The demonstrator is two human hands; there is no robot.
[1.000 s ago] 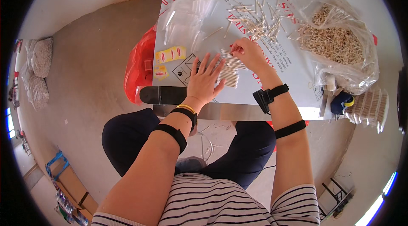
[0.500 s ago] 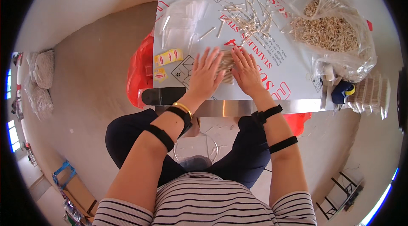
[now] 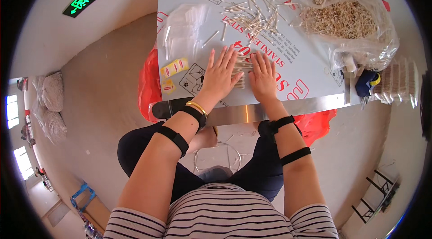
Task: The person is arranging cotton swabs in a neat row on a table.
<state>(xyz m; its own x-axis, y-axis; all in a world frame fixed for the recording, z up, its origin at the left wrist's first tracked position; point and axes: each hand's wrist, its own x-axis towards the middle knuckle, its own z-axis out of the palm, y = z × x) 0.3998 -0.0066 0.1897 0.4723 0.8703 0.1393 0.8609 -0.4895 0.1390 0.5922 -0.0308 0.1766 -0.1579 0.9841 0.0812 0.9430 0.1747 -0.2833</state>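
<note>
My left hand (image 3: pixel 218 76) lies flat with fingers stretched out, its thumb touching the left side of a row of cotton swabs (image 3: pixel 240 76). On the other side my right hand (image 3: pixel 264 79) is also flat and open, its fingertips by the far right end of the row. The swabs lie side by side between both palms, partly hidden by the fingers; their far ends look uneven. Beyond the hands, loose cotton swabs (image 3: pixel 263 19) are scattered in a heap. Left of them are clear plastic sleeves (image 3: pixel 183 27).
A large clear bag of swabs (image 3: pixel 344 18) stands at the far right, with packed bundles (image 3: pixel 396 84) and a dark blue tape dispenser (image 3: pixel 366 84) nearer. Yellow printed packets (image 3: pixel 174 67) lie on the left. The metal table edge (image 3: pixel 279 107) runs before me; red bags (image 3: pixel 147 84) hang beside it.
The whole view has shifted and tilted slightly. Both hands stay flat at the swab row, which now shows more unevenly at its far end; my right hand sits a little farther from my left.
</note>
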